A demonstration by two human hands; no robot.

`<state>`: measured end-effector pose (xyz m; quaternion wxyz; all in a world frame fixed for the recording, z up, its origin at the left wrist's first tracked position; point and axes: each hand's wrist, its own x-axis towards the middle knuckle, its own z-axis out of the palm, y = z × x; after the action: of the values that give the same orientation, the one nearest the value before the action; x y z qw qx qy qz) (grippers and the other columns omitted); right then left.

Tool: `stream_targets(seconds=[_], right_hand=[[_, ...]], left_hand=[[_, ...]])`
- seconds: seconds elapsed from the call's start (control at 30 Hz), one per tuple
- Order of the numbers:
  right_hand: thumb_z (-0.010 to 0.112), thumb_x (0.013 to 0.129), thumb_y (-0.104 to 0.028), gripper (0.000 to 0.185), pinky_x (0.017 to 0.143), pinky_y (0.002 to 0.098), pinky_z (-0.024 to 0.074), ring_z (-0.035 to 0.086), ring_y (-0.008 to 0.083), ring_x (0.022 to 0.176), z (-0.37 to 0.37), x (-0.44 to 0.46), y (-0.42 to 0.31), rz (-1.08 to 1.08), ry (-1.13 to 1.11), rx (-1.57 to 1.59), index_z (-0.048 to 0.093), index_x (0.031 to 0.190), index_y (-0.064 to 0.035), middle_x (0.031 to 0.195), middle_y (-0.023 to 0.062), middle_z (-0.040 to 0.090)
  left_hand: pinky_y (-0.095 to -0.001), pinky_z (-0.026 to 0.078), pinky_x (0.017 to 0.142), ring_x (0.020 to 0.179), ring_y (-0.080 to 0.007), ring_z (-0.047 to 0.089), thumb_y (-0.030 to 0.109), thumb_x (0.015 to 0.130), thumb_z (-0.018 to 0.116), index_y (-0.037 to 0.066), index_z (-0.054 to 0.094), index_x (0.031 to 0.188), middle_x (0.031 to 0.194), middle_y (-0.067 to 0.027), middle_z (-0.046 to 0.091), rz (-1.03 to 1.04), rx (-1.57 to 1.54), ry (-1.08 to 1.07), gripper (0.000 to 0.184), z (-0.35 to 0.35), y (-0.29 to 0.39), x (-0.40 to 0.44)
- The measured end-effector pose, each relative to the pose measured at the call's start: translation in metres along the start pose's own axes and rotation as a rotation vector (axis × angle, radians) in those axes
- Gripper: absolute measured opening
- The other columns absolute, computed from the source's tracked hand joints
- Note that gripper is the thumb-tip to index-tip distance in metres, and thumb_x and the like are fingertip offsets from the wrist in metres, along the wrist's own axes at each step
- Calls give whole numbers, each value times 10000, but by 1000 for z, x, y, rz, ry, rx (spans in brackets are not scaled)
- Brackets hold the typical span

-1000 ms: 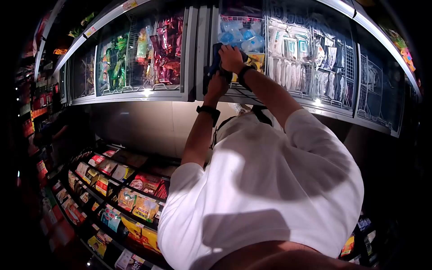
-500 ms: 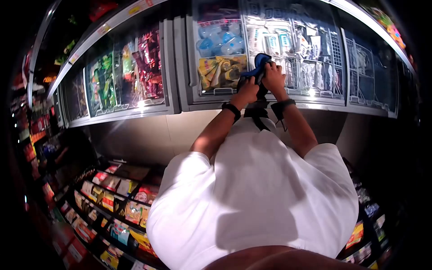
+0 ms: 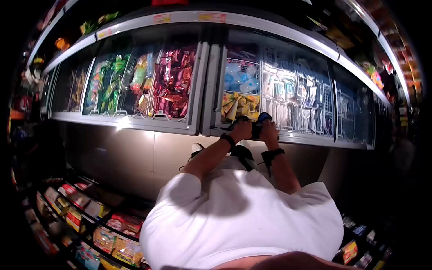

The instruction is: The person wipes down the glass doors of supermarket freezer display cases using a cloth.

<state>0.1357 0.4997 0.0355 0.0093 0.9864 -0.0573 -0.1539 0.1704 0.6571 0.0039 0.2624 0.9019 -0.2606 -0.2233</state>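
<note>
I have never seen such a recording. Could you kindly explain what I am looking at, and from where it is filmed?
There is no robot: a person in a white shirt works with bare hands. One camera, worn on that person's head, looks forward and down. The left hand and right hand are together at the near side of a freezer. Their fingers hold a dark, cloth-like thing, partly blue. Inside the freezer you see green packs, red packs and yellow packs. More packets lie at the lower left.

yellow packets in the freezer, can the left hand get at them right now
Probably not: the glass pane seems to lie shut over the yellow packets, and the left hand is on the dark blue cloth.
</note>
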Motion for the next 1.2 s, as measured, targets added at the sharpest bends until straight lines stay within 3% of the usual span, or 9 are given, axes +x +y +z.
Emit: stream_targets(seconds=[0.13,0.3,0.43,0.57,0.63,0.73,0.83,1.03,1.2], right_hand=[[590,807,-250,280,747,514,536,505,306,1111,43,21,-96,-254,199,117,562,1059,-133,1108,61,533],[628,760,-317,371,742,451,452,499,305,1003,8,-12,-216,-476,357,320,496,1057,-140,1031,74,489],[606,761,-257,310,832,455,418,507,320,996,21,-9,-234,-425,513,227,525,1023,-112,986,87,515],[638,745,-240,536,892,450,400,484,335,1117,-2,-10,-231,-546,368,455,494,1238,-85,1220,108,505],[655,742,-218,616,934,457,367,479,341,1142,-26,-12,-240,-571,357,477,464,1312,-83,1266,117,489],[700,724,-209,755,974,507,314,389,324,1280,-26,14,-254,-592,351,455,395,1404,-87,1418,110,394],[700,764,-219,768,1000,561,269,261,291,1397,-40,40,-285,-490,280,452,359,1441,-101,1534,89,254],[669,818,-384,799,988,568,354,253,272,1413,-61,121,-299,-500,331,254,299,1483,-136,1506,89,306],[677,813,-385,826,989,557,374,247,283,1419,-72,175,-302,-471,348,295,270,1494,-156,1511,88,296]], left_hand=[[-432,554,683,778,-337,684,247,698,621,62,718,819,807,-152,697,-109,107,5,241,-65,-52,-70],[-458,552,720,767,-374,677,222,741,560,11,699,753,744,-213,676,-231,31,66,253,-142,-81,-174],[-469,555,708,733,-397,669,174,748,564,-14,620,831,775,-242,662,-303,-66,175,212,-134,-110,-211],[-485,539,705,830,-442,633,111,794,530,-57,508,981,902,-263,602,-246,-112,345,252,-126,-104,-219],[-487,509,790,964,-446,587,104,819,542,-77,451,1075,1006,-290,541,-252,-146,280,327,-142,-106,-215],[-541,362,994,1157,-503,454,196,864,583,-116,369,1273,1259,-361,433,-171,-165,628,557,-139,-127,-196],[-564,303,1049,1278,-534,346,309,937,508,-145,256,1363,1358,-400,341,-246,-352,477,671,-118,-159,-167],[-562,211,1114,1424,-427,179,414,971,393,-126,221,1418,1494,-310,235,-393,-168,419,722,-146,-186,-105],[-590,189,1107,1439,-377,177,456,969,362,-109,280,1413,1516,-259,244,-323,40,484,723,-165,-218,-58]])
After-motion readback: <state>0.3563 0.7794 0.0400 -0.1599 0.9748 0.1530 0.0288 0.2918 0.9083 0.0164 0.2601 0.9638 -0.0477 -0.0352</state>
